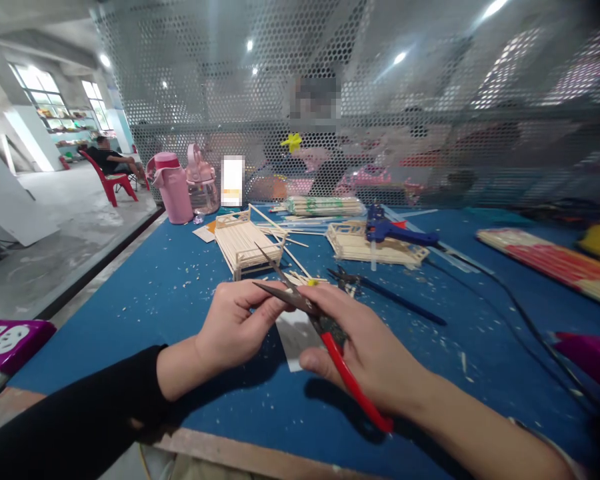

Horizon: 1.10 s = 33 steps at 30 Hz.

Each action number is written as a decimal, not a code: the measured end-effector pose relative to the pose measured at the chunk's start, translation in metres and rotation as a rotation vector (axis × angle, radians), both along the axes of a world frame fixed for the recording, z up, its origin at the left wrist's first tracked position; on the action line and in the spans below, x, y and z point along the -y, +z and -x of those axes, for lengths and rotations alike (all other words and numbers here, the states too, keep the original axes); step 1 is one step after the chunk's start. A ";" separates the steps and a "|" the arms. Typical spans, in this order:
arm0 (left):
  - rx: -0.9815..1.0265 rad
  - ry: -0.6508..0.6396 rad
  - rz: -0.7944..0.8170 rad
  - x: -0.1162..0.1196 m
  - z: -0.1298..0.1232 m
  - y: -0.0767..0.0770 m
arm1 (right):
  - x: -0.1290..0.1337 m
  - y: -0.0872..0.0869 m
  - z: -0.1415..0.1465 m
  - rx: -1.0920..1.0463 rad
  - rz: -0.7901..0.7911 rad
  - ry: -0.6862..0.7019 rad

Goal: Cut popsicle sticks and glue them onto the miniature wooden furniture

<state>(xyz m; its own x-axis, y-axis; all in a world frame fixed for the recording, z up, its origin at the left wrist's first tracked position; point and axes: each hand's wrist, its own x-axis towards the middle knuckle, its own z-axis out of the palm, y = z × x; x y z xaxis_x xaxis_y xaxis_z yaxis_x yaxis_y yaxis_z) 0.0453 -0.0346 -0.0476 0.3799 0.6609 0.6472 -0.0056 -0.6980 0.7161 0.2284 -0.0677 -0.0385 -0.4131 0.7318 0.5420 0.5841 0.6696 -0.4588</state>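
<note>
Red-handled scissors (350, 380) are gripped in my right hand (375, 340), their two blades apart and aimed up and to the left. My left hand (235, 323) is closed in a pinch right beside the blades; whatever its fingers hold is too small or hidden to make out. Under the hands lies a white paper (295, 340). Just beyond them stands a small bed-shaped model made of wooden sticks (240, 243), with loose sticks (295, 257) next to it. Dark pliers (395, 297) with blue handles rest to the right of my hands.
A blue glue gun (400, 233) lies by a second stick model (350, 247), its cable trailing right. Bagged sticks (325, 205), a pink thermos (173, 190), a clear pink bottle (203, 187) and a lit phone (232, 180) stand before the perforated metal screen (220, 120). Scraps dot the blue tabletop (145, 320).
</note>
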 end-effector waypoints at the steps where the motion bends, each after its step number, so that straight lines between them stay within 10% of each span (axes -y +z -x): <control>1: -0.005 0.004 0.003 0.000 0.000 0.000 | 0.000 -0.001 0.000 -0.008 0.000 -0.001; 18: -0.067 0.117 -0.037 0.001 0.002 -0.002 | -0.008 -0.010 -0.007 0.114 -0.260 -0.021; 33: -0.055 0.086 -0.047 -0.005 0.001 -0.004 | -0.009 0.000 -0.004 0.125 -0.085 -0.035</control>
